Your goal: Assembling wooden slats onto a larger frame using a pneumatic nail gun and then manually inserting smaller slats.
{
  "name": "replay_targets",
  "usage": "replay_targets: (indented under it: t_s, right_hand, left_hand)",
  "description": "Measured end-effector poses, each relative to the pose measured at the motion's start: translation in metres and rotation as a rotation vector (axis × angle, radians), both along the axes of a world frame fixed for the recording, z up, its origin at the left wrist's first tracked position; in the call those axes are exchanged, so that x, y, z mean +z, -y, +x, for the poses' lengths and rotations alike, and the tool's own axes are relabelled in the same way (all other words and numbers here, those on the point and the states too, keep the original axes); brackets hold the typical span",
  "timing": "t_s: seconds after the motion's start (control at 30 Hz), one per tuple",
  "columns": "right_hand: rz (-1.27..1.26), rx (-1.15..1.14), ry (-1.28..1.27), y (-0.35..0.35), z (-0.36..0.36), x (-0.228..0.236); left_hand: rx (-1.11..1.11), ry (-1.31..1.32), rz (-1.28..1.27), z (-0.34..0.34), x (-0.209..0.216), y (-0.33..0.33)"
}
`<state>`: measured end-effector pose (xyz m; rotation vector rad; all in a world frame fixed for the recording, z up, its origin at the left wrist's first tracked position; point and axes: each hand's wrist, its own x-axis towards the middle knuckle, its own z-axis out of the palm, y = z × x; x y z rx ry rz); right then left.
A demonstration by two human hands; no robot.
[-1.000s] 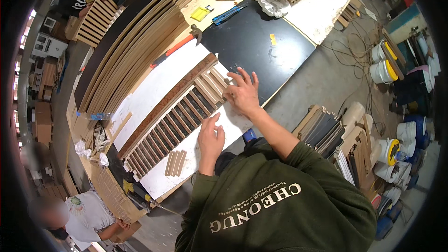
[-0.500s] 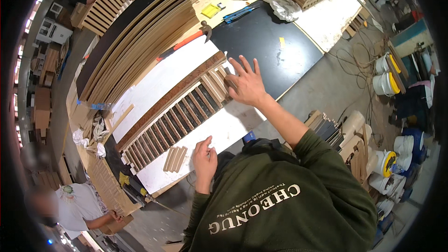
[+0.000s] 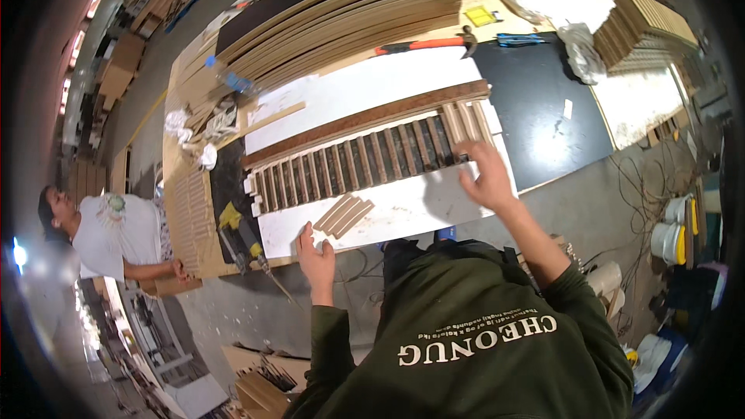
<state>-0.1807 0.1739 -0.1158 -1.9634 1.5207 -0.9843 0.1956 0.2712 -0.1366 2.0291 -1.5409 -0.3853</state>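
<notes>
On the white board (image 3: 388, 209) lies a slatted wooden panel (image 3: 349, 161), its brown slats spaced over a dark base. A long brown wooden strip (image 3: 365, 126) runs along its far side. Several lighter wood strips (image 3: 466, 121) are packed side by side at its right end. My right hand (image 3: 489, 176) is at the near ends of these strips, fingertips touching there and thumb apart from them. By the board's near edge, my left hand (image 3: 317, 264) holds nothing, fingers apart, beside a small group of loose wood strips (image 3: 344, 216).
A tall stack of dark-faced boards (image 3: 341, 23) stands along the back. An orange-handled hammer (image 3: 434, 45) lies before it. A drill (image 3: 240, 244) rests at the left. Stacked slatted panels (image 3: 644, 27) stand far right. A person in a white shirt (image 3: 120, 237) is at the left.
The view has turned, and the bench now lies more level. My right hand's spread fingers have bent down and moved to the near ends of the packed strips. My left hand stays near the loose strips.
</notes>
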Motion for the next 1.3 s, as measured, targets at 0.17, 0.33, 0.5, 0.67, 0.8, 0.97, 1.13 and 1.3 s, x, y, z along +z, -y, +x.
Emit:
replay_targets:
  t_s: [0.17, 0.33, 0.5, 0.67, 0.8, 0.97, 1.13, 1.3]
  right_hand:
    - [0.102, 0.37, 0.018, -0.015, 0.104, -0.008]
    - [0.088, 0.406, -0.077, -0.009, 0.144, -0.026]
    - [0.12, 0.453, 0.009, -0.022, 0.108, -0.027]
    - [0.063, 0.093, 0.298, -0.073, 0.041, -0.023]
    - [0.115, -0.351, 0.364, -0.089, 0.022, -0.035]
    - [0.013, -0.423, 0.336, -0.085, 0.025, -0.05]
    - [0.074, -0.435, 0.353, -0.085, 0.027, -0.038]
    - [0.163, -0.425, 0.339, -0.083, 0.027, -0.028]
  left_hand:
    - [0.109, -0.174, -0.004, -0.018, -0.007, -0.008]
    - [0.156, -0.218, -0.018, -0.031, -0.013, -0.026]
    - [0.132, -0.241, -0.085, -0.04, -0.001, -0.023]
    - [-0.205, -0.203, -0.104, -0.091, 0.022, -0.002]
    - [-0.513, -0.167, -0.152, -0.142, 0.021, 0.036]
    - [-0.684, -0.135, -0.093, -0.183, 0.007, 0.076]
    - [-0.788, -0.089, -0.082, -0.196, -0.003, 0.099]
    - [-0.808, 0.049, -0.029, -0.201, 0.006, 0.109]
